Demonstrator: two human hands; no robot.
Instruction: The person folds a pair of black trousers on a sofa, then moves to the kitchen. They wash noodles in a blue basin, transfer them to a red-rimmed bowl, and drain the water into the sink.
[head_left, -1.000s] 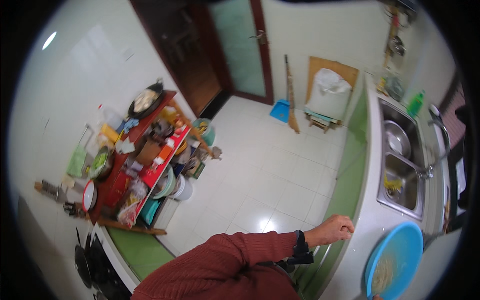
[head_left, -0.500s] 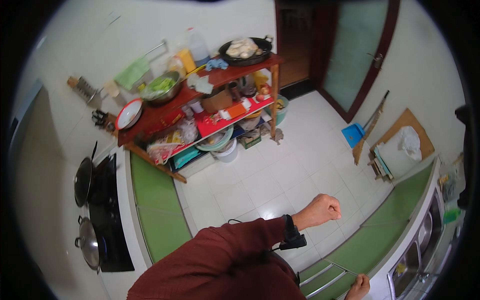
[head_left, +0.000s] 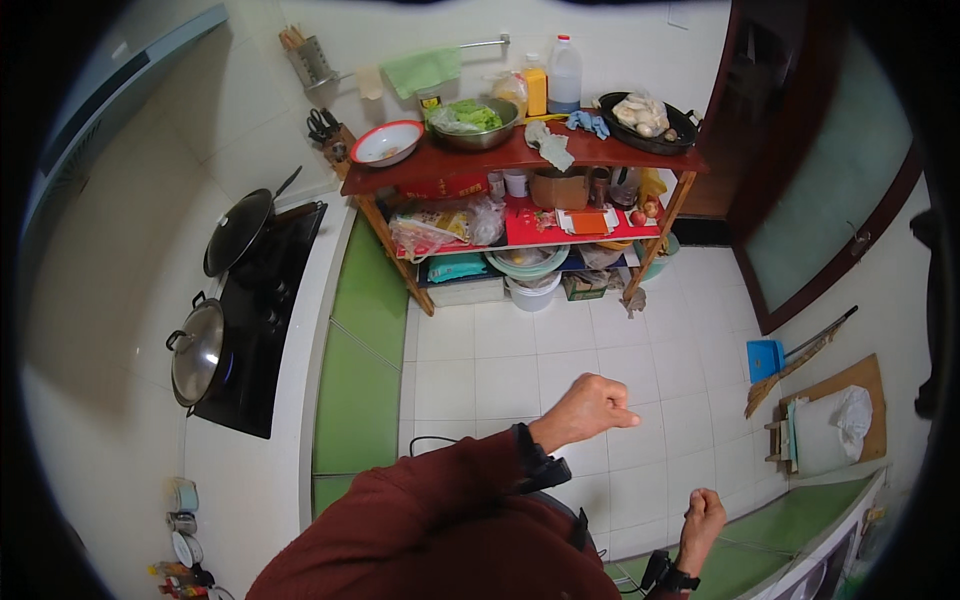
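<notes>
White floor tiles (head_left: 500, 385) show around two hands (head_left: 585, 412) (head_left: 705, 520), both curled.

White walls (head_left: 620, 40) round me, pale square floor tiles (head_left: 500, 378) underfoot. Red-brown wooden shelf (head_left: 594, 155) against the far wall; dark-framed frosted-glass door (head_left: 830, 185) stands open beside it. White desk (head_left: 245, 490) over green cabinet fronts (head_left: 355, 390) runs down the left side.

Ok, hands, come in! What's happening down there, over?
Left hand: curled into a fist. Right hand: curled near green cupboard, can't tell if holding anything. Shelf ahead, white bowl on top.
</notes>
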